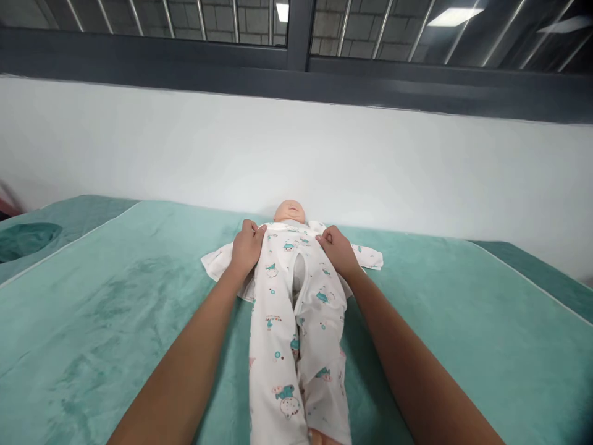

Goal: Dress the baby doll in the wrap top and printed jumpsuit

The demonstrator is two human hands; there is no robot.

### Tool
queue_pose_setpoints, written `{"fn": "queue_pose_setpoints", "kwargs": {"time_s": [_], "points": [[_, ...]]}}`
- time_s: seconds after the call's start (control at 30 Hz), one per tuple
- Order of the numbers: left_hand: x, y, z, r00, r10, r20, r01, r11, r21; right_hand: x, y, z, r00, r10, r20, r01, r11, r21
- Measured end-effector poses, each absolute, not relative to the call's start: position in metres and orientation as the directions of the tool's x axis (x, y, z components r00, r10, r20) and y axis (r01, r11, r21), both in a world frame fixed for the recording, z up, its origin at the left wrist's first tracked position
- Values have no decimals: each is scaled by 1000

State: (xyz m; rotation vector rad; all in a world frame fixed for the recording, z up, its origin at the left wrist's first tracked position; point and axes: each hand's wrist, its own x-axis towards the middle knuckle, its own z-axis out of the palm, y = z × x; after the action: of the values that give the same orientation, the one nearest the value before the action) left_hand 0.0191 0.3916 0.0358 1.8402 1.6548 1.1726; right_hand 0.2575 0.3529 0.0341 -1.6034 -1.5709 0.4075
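White split-crotch trousers [273,321] printed with small teal figures are covering most of a baby doll [290,213], which is lying face up. Taking the middle of the trousers as the centre of a clock, the doll's head is showing at twelve o'clock, just beyond the waistband, and a pinkish part of its lower leg or foot [319,437] is peeking out at the hem at six. At eleven o'clock the left hand [249,246] is pinching one corner of the waistband, thumb and fingers closed on the cloth; at one o'clock the right hand [338,248] is gripping the opposite corner in the same manner. Between them the waistband is stretching nearly straight across, and a pale layer is showing through the crotch opening. Sleeves of a matching white top [368,256] are spreading out flat toward ten and two o'clock. Everything is resting on a green plush cover [162,309], with a round hollow [30,242] lying far off toward nine. Farther up at twelve, a white wall [296,161] is rising behind the doll's head, and above it a dark window frame [185,62] is running across, with metal bars [134,17] standing behind the glass.
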Motion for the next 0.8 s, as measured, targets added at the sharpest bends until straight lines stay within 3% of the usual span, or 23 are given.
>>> {"fn": "queue_pose_setpoints", "kwargs": {"time_s": [0.27, 0.37, 0.5, 0.63, 0.8], "points": [[25, 391, 25, -6, 942, 334, 629, -256, 734, 249, 370, 21, 306, 907, 289, 602, 51, -797], [25, 391, 24, 88, 899, 430, 659, -376, 651, 249, 366, 21, 222, 903, 367, 581, 181, -794], [24, 395, 26, 202, 832, 517, 709, -488, 509, 255, 371, 28, -52, 851, 522, 617, 438, -654], [25, 399, 30, 173, 898, 404, 714, -397, 577, 262, 381, 34, -142, 923, 357, 619, 364, -696], [25, 405, 30, 35, 949, 314, 695, -250, 675, 259, 390, 39, -32, 954, 297, 741, 222, -633]]}}
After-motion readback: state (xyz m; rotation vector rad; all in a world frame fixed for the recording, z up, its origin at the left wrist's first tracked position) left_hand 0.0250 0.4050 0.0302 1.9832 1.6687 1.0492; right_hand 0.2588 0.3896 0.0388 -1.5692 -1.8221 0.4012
